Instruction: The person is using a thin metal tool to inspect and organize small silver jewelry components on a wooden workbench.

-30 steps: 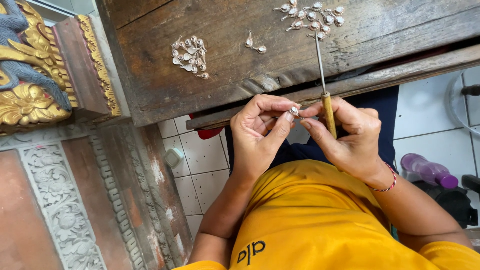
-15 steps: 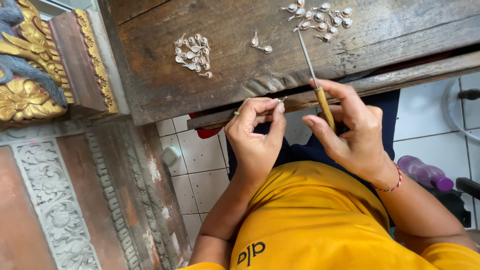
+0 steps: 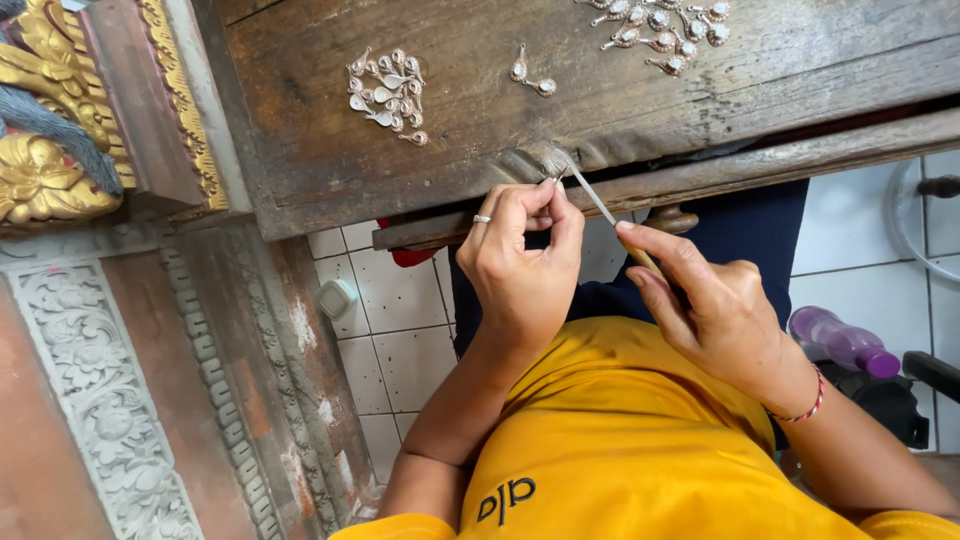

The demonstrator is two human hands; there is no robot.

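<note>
Both hands meet at the bench edge (image 3: pixel 700 175), left hand (image 3: pixel 520 275) pinching a small piece (image 3: pixel 556 178), right hand (image 3: pixel 715 315) gripping a file (image 3: pixel 600 207).

Jewellery workshop: worn wooden bench (image 3: pixel 700 90), heaps of small silver pieces (image 3: pixel 388 92), file (image 3: pixel 590 197).

Worn dark wood bench (image 3: pixel 300 150) w/ cracked, scuffed top. Floor: white square tiles (image 3: pixel 400 350), grimy grout. Left: carved reddish wood panel (image 3: pixel 100 400) w/ pale floral relief strip, gilded ornament (image 3: pixel 40 180) above. Even daylight, soft shadows.
</note>
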